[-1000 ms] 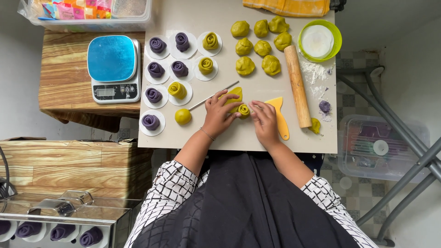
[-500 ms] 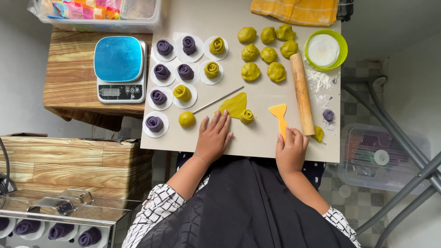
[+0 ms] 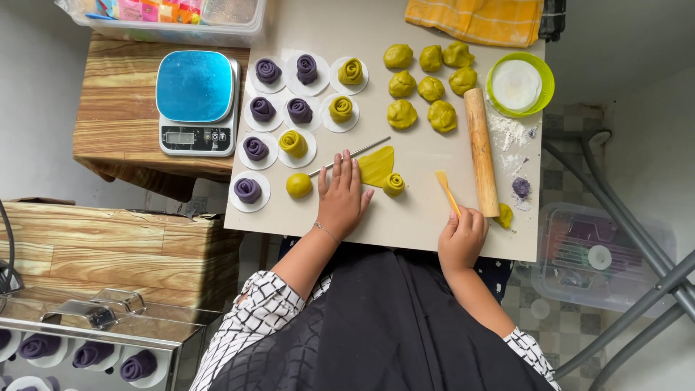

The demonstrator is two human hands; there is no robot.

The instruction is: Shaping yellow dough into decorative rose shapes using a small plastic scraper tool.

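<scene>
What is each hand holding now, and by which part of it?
The right hand holds a yellow scraper by its lower end, the blade pointing away from the person. The left hand holds nothing; it lies flat on the board beside the rolled dough.

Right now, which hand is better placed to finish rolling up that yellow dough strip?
Probably the left hand: it lies flat beside the dough strip, fingertips almost touching it. The right hand is farther off, holding a yellow scraper.
</scene>
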